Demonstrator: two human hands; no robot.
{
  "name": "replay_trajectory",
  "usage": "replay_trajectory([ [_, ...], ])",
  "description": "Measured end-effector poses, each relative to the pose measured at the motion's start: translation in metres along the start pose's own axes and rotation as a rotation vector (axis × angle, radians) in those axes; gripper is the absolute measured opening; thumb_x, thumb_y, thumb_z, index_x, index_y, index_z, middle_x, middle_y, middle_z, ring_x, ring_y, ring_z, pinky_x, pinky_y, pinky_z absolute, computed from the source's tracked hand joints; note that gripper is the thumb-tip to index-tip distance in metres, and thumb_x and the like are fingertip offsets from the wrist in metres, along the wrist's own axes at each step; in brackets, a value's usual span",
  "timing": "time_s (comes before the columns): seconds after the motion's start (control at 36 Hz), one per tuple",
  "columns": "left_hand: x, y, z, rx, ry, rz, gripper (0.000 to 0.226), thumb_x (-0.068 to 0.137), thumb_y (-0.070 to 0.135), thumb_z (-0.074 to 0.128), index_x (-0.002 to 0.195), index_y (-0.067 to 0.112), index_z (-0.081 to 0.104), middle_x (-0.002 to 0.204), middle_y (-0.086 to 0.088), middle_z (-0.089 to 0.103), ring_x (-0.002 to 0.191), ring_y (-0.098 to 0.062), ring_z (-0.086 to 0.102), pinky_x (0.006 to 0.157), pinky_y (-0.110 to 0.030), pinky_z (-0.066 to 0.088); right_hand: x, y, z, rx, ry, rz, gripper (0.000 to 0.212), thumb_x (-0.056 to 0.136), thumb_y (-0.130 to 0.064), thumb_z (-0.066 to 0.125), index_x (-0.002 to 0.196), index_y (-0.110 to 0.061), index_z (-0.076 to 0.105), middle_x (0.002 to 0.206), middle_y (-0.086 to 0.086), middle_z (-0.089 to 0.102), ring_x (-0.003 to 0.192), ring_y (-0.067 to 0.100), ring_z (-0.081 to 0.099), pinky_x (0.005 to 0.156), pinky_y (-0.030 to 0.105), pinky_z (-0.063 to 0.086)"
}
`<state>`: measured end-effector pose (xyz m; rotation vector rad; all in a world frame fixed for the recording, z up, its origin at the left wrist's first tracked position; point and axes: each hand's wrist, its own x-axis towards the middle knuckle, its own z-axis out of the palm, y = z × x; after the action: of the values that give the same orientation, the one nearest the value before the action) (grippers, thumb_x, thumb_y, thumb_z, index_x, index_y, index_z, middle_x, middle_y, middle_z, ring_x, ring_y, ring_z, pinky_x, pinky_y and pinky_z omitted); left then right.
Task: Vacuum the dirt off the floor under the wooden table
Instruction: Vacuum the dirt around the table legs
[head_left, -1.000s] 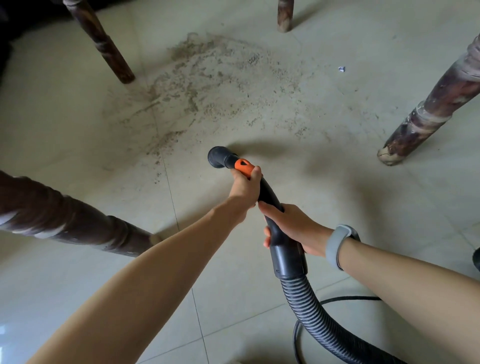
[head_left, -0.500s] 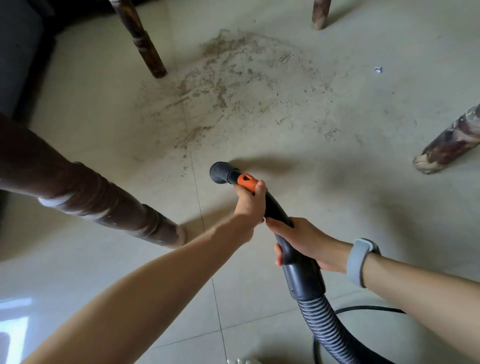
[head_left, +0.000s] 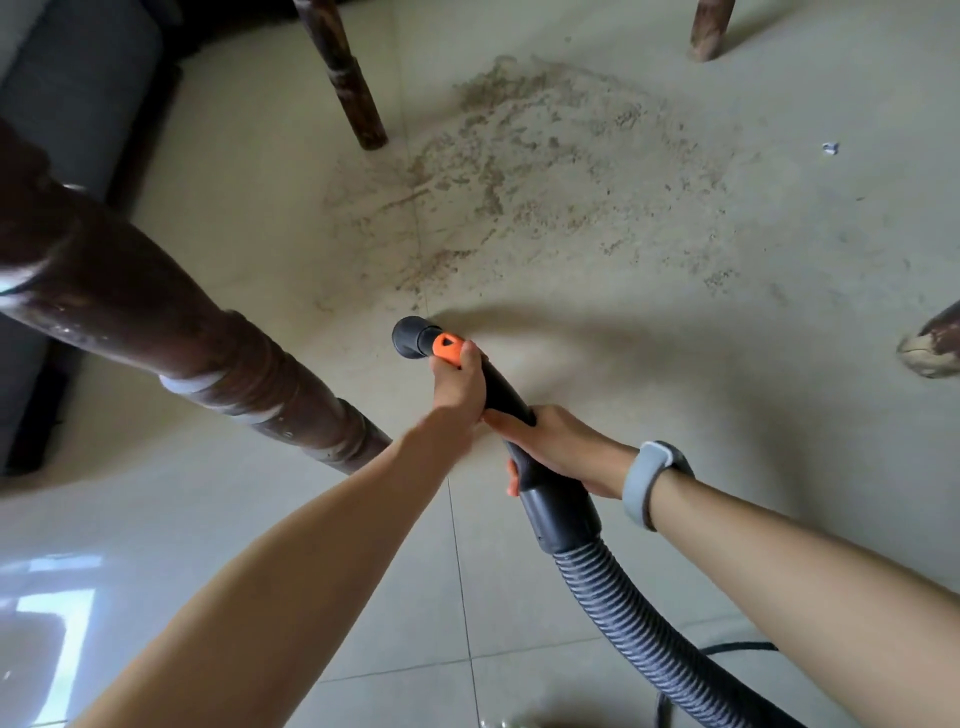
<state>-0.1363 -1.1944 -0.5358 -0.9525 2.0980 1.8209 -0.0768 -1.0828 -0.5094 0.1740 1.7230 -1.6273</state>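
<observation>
We grip the vacuum handle (head_left: 501, 389) with both hands: our left hand (head_left: 457, 382) curls round it just behind the orange button (head_left: 448, 349), our right hand (head_left: 558, 447) wraps it lower, above the hose (head_left: 623, 597). The nozzle (head_left: 410, 336) sits near the floor (head_left: 675, 364), just short of the dirt (head_left: 530, 171), which spreads between the bench legs (head_left: 345, 78). A grey band (head_left: 649, 480) circles our right wrist.

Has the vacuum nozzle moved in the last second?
Yes. The nozzle shifted left: it was right of the grout line, and now sits over it, closer to the dirt.
</observation>
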Motion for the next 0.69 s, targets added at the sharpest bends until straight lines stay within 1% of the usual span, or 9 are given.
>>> replay_trajectory([
  [0.08, -0.005, -0.013, 0.001, 0.046, 0.005, -0.045, 0.033, 0.096, 0.032, 0.042, 0.120, 0.009, 0.042, 0.095, -0.007, 0.052, 0.089, -0.025, 0.053, 0.072, -0.033, 0.045, -0.013, 0.015, -0.008, -0.046, -0.016, -0.031, 0.033, 0.092, -0.033, 0.058, 0.079, -0.003, 0.054, 0.065, 0.013, 0.063, 0.058, 0.019, 0.062, 0.061, 0.020, 0.051],
  [0.17, -0.009, -0.019, 0.000, 0.070, 0.024, -0.058, 0.039, 0.096, 0.033, 0.044, 0.125, 0.008, 0.036, 0.092, -0.007, 0.050, 0.084, -0.024, 0.053, 0.062, -0.029, 0.044, -0.027, 0.037, -0.019, -0.117, -0.007, 0.035, 0.024, 0.086, -0.033, 0.068, 0.092, -0.014, 0.054, 0.085, 0.005, 0.070, 0.076, 0.015, 0.066, 0.072, 0.025, 0.051],
  [0.22, -0.008, -0.018, -0.001, 0.077, 0.032, -0.065, 0.041, 0.096, 0.033, 0.043, 0.128, 0.007, 0.035, 0.091, -0.006, 0.048, 0.084, -0.023, 0.052, 0.061, -0.028, 0.042, -0.037, 0.048, -0.023, -0.130, -0.011, 0.088, 0.035, 0.079, -0.043, 0.072, 0.098, -0.019, 0.055, 0.091, -0.002, 0.069, 0.078, 0.008, 0.065, 0.066, 0.018, 0.049],
  [0.28, -0.007, -0.018, -0.002, 0.089, 0.030, -0.065, 0.044, 0.097, 0.033, 0.042, 0.131, 0.007, 0.033, 0.096, -0.008, 0.049, 0.087, -0.023, 0.051, 0.069, -0.031, 0.041, -0.042, 0.055, -0.023, -0.111, -0.009, 0.071, 0.044, 0.070, -0.044, 0.071, 0.100, -0.018, 0.054, 0.088, -0.001, 0.065, 0.074, 0.008, 0.063, 0.065, 0.019, 0.049],
  [0.33, -0.005, -0.016, -0.002, 0.095, 0.035, -0.071, 0.044, 0.097, 0.032, 0.041, 0.131, 0.007, 0.032, 0.100, -0.009, 0.049, 0.090, -0.024, 0.051, 0.075, -0.033, 0.043, -0.040, 0.058, -0.022, -0.057, 0.000, 0.018, 0.039, 0.076, -0.031, 0.075, 0.103, -0.015, 0.052, 0.085, 0.004, 0.064, 0.070, 0.013, 0.064, 0.070, 0.030, 0.053],
  [0.42, -0.002, -0.012, -0.001, 0.058, 0.048, -0.081, 0.043, 0.098, 0.033, 0.039, 0.133, 0.008, 0.031, 0.104, -0.008, 0.048, 0.098, -0.026, 0.052, 0.091, -0.041, 0.046, -0.039, 0.056, -0.019, 0.010, -0.006, -0.073, 0.039, 0.076, -0.021, 0.074, 0.103, -0.007, 0.050, 0.075, 0.006, 0.060, 0.061, 0.014, 0.060, 0.061, 0.029, 0.051],
  [0.53, 0.005, -0.010, -0.006, -0.023, 0.092, -0.089, 0.037, 0.098, 0.029, 0.039, 0.128, 0.009, 0.036, 0.095, -0.006, 0.050, 0.094, -0.024, 0.053, 0.088, -0.041, 0.050, -0.039, 0.063, -0.013, 0.050, 0.020, -0.062, 0.048, 0.071, -0.026, 0.073, 0.105, -0.007, 0.046, 0.069, 0.006, 0.060, 0.058, 0.021, 0.060, 0.056, 0.029, 0.050],
  [0.61, 0.010, -0.010, -0.010, -0.091, 0.135, -0.107, 0.032, 0.094, 0.026, 0.041, 0.121, 0.009, 0.041, 0.092, -0.006, 0.050, 0.092, -0.025, 0.054, 0.091, -0.045, 0.050, -0.031, 0.065, -0.011, -0.013, 0.036, -0.092, 0.036, 0.083, -0.023, 0.071, 0.103, -0.008, 0.046, 0.065, 0.003, 0.060, 0.054, 0.021, 0.059, 0.054, 0.030, 0.050],
  [0.69, 0.014, -0.008, -0.014, -0.133, 0.218, -0.115, 0.035, 0.092, 0.030, 0.044, 0.121, 0.009, 0.048, 0.097, -0.006, 0.054, 0.099, -0.028, 0.056, 0.097, -0.050, 0.048, -0.022, 0.055, -0.008, -0.031, 0.025, -0.129, 0.026, 0.086, -0.019, 0.068, 0.099, -0.011, 0.047, 0.059, -0.001, 0.058, 0.048, 0.016, 0.056, 0.050, 0.026, 0.048],
])
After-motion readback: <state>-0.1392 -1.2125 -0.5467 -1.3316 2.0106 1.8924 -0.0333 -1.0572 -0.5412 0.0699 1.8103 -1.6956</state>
